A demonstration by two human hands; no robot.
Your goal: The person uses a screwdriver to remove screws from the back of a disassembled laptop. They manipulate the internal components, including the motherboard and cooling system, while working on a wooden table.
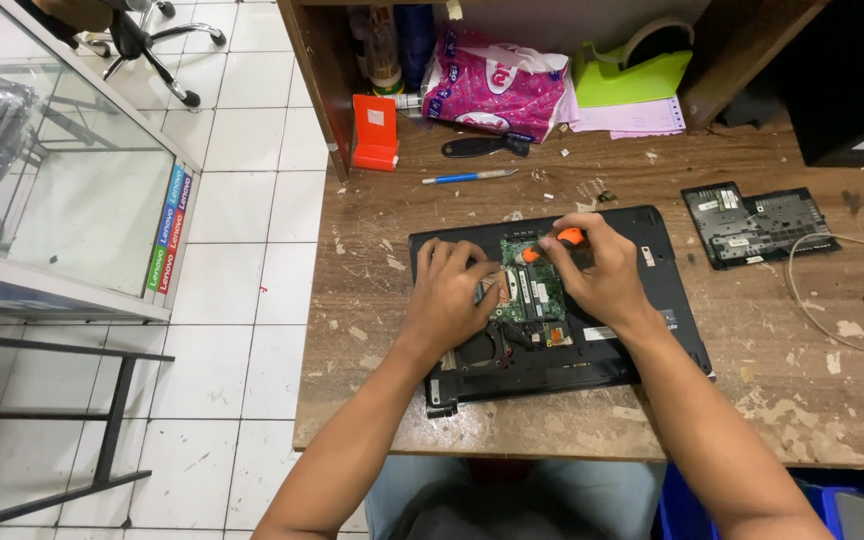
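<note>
A black laptop (pixel 652 330) lies upside down on the worn wooden desk (pixel 812 400), its bottom cover off and a green circuit board (pixel 535 292) exposed in the middle. My left hand (pixel 449 295) rests flat on the laptop just left of the board, fingers touching the board's edge. My right hand (pixel 599 268) grips an orange-handled screwdriver (pixel 552 244), its tip down at the top of the board. A copper-coloured fan area (pixel 480 349) shows below my left hand.
A removed black cover panel (pixel 757 224) lies to the right beside a beige cable (pixel 802 290). At the back stand an orange holder (pixel 375 132), a blue pen (pixel 467 177), a black-handled tool (pixel 485 146), a pink packet (pixel 497 85) and a green tape dispenser (pixel 632 70). A glass cabinet (pixel 72 190) stands left.
</note>
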